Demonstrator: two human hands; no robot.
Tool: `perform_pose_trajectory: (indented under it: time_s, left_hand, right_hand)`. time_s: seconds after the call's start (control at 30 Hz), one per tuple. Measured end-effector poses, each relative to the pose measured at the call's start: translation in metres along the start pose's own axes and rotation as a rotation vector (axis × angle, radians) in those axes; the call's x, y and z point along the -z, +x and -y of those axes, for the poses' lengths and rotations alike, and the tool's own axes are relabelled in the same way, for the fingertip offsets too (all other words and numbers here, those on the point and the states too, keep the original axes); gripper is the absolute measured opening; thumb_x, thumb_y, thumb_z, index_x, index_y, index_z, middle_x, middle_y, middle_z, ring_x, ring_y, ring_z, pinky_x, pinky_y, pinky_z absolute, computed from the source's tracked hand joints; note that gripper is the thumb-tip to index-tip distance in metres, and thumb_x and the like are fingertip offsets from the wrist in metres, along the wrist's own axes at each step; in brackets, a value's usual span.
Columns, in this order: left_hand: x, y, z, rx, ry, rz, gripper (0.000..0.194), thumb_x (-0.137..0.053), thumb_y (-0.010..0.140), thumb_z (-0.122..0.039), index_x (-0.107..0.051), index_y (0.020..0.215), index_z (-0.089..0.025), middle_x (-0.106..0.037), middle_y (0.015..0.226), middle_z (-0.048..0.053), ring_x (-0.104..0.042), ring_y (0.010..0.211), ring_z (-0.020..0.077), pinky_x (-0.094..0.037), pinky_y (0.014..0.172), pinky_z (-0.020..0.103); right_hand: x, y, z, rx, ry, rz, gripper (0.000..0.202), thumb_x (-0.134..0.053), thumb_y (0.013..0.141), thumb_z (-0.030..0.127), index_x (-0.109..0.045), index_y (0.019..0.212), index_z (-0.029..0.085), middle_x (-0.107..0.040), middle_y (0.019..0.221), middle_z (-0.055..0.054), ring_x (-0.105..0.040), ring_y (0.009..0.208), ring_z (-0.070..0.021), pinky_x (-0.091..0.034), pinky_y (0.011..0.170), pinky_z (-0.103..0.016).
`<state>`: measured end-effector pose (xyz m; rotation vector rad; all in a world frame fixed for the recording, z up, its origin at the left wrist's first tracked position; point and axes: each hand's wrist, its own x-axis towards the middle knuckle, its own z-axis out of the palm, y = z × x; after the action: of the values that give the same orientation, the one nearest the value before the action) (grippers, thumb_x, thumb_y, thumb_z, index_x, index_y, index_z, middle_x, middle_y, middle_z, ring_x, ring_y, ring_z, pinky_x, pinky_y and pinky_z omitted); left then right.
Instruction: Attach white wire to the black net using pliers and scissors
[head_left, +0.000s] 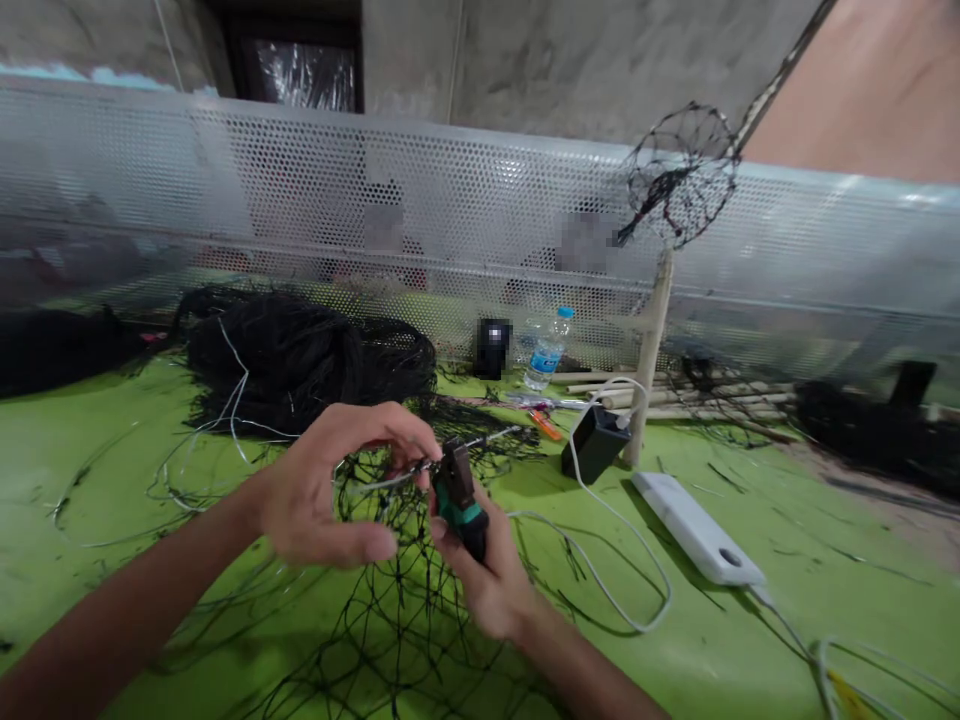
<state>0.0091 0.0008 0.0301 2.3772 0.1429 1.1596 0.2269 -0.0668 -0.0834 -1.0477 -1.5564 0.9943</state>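
Left hand (322, 490) half-open, thumb apart, fingertips at wire (491, 437); right hand (499, 585) clasped round pliers (459, 502).

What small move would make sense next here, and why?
Probably a gentle squeeze of the pliers by the right hand: their head sits at the wire, and the left hand has its fingers near that wire, just beside the head. Whether the jaws already grip is unclear.

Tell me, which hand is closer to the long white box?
Right. The right hand, holding a green-and-black tool, is left of the long white box, apart from it; the left hand is farther left.
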Motion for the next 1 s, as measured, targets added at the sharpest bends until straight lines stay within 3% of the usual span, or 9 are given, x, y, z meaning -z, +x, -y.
perform_pose_trajectory:
  time_s: [0.03,0.1,0.17,0.27,0.37,0.5,0.9,1.0]
  left_hand:
    - [0.003,0.000,0.003,0.028,-0.129,0.037,0.051,-0.061,0.099,-0.061,-0.067,0.124,-0.017,-0.076,0.097,0.011,-0.074,0.079,0.0197,-0.063,0.065,0.029]
    - [0.007,0.001,0.012,0.093,-0.290,0.055,0.050,-0.050,0.106,-0.059,-0.069,0.122,-0.017,-0.077,0.092,0.012,-0.075,0.073,0.0200,-0.063,0.059,0.029]
    - [0.009,0.002,0.020,0.107,-0.234,-0.017,0.032,-0.054,0.108,-0.044,-0.072,0.112,-0.018,-0.077,0.086,0.008,-0.072,0.068,0.0168,-0.060,0.059,0.027]
    - [0.011,0.006,0.025,-0.002,0.020,-0.084,0.002,-0.072,0.097,-0.020,-0.073,0.097,-0.021,-0.077,0.085,0.004,-0.072,0.073,0.0138,-0.059,0.067,0.025]
    - [0.013,0.007,0.021,-0.144,0.172,-0.037,0.011,-0.072,0.093,-0.011,-0.074,0.096,-0.022,-0.077,0.086,0.004,-0.073,0.076,0.0139,-0.059,0.069,0.025]
    - [0.017,0.005,0.016,-0.250,0.319,-0.005,0.011,-0.072,0.093,-0.014,-0.075,0.096,-0.025,-0.078,0.085,0.003,-0.073,0.073,0.0144,-0.057,0.068,0.028]
    - [0.024,0.003,0.011,-0.278,0.477,0.089,0.018,-0.067,0.090,-0.009,-0.069,0.098,-0.025,-0.081,0.086,0.000,-0.075,0.075,0.0150,-0.055,0.067,0.030]
    - [0.024,0.003,0.010,-0.295,0.481,0.113,0.020,-0.067,0.088,-0.006,-0.067,0.097,-0.024,-0.081,0.087,0.001,-0.075,0.075,0.0150,-0.055,0.067,0.030]
  right_hand:
    - [0.002,0.000,0.000,-0.006,0.048,0.045,0.027,-0.064,0.098,0.046,-0.062,0.106,0.019,-0.058,0.088,-0.002,-0.046,0.074,-0.0156,-0.041,0.068,-0.029]
    - [0.004,0.001,-0.001,-0.022,0.133,0.115,0.027,-0.068,0.095,0.046,-0.064,0.103,0.020,-0.060,0.089,-0.003,-0.050,0.076,-0.0165,-0.044,0.070,-0.030]
    - [0.003,0.001,-0.003,-0.042,0.164,0.120,0.029,-0.071,0.092,0.047,-0.065,0.101,0.021,-0.062,0.087,-0.003,-0.052,0.077,-0.0173,-0.046,0.069,-0.030]
    - [0.001,0.001,-0.006,-0.063,0.147,0.091,0.030,-0.074,0.089,0.049,-0.066,0.102,0.022,-0.062,0.083,-0.001,-0.052,0.074,-0.0171,-0.048,0.067,-0.029]
    - [0.002,0.002,-0.005,-0.060,0.118,0.131,0.027,-0.075,0.090,0.045,-0.067,0.102,0.022,-0.060,0.081,-0.001,-0.051,0.072,-0.0164,-0.048,0.065,-0.028]
    - [0.005,0.003,0.000,-0.030,0.062,0.210,0.019,-0.070,0.094,0.037,-0.066,0.101,0.020,-0.057,0.081,0.000,-0.046,0.070,-0.0149,-0.044,0.065,-0.027]
    - [0.002,0.002,0.002,-0.050,-0.017,0.145,0.026,-0.074,0.092,0.043,-0.068,0.105,0.021,-0.056,0.076,0.002,-0.048,0.072,-0.0162,-0.046,0.066,-0.027]
    - [0.005,0.003,0.003,-0.050,0.001,0.212,0.022,-0.070,0.094,0.040,-0.066,0.104,0.020,-0.058,0.081,0.001,-0.048,0.073,-0.0157,-0.044,0.068,-0.027]
